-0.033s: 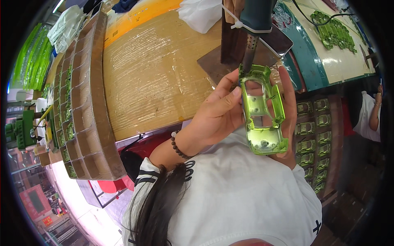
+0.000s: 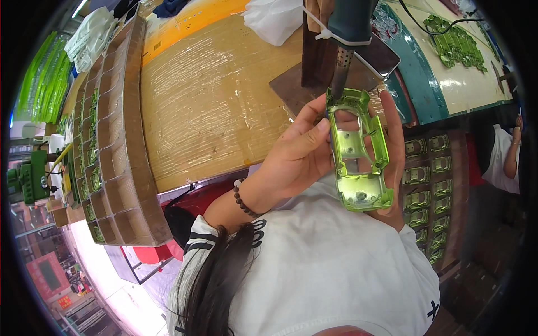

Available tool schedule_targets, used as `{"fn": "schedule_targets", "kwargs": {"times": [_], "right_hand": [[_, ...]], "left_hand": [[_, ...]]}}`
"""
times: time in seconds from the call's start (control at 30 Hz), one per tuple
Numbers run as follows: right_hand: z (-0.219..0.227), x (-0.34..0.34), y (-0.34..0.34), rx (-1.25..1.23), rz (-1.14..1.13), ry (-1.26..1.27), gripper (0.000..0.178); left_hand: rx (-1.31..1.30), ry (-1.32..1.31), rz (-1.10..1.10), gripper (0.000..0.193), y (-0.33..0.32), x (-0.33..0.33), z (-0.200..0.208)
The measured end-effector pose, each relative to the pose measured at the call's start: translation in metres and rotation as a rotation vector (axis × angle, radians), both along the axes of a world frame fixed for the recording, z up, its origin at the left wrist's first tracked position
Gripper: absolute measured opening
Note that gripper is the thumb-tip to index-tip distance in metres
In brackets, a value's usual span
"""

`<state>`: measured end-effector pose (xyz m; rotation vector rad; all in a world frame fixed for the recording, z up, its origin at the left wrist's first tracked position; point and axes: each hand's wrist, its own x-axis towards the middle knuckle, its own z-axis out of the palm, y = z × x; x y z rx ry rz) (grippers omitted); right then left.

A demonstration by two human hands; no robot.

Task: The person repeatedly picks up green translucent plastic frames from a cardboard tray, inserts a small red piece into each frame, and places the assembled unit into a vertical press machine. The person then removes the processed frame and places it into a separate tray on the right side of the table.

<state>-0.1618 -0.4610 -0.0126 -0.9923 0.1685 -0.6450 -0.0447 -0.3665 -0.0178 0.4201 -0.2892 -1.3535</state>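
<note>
I see my left hand (image 2: 297,157) pinching the green car shell (image 2: 358,154) at its nine o'clock edge, my right hand (image 2: 395,168) cupped behind it at three; the tool tip (image 2: 339,78) touches its twelve o'clock end above the desk (image 2: 213,101)

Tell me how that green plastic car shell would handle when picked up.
The green car shell is thin and see-through with window cutouts, so probably light and stiff, though likely crackable if squeezed. Its glossy surface may be slippery; both the left hand and right hand grip it.
</note>
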Motion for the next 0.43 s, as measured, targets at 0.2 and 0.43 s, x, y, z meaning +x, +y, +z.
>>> {"fn": "schedule_targets", "kwargs": {"times": [0.2,0.43], "right_hand": [[0.0034,0.0004,0.0004,0.004,-0.005,0.025,0.139],[-0.0032,0.0009,-0.0027,-0.001,0.025,0.001,0.137]], "left_hand": [[0.018,-0.003,0.006,0.043,-0.0003,-0.0004,0.0006],[0.009,-0.008,-0.011,0.045,-0.0010,0.0008,-0.0003]]}}
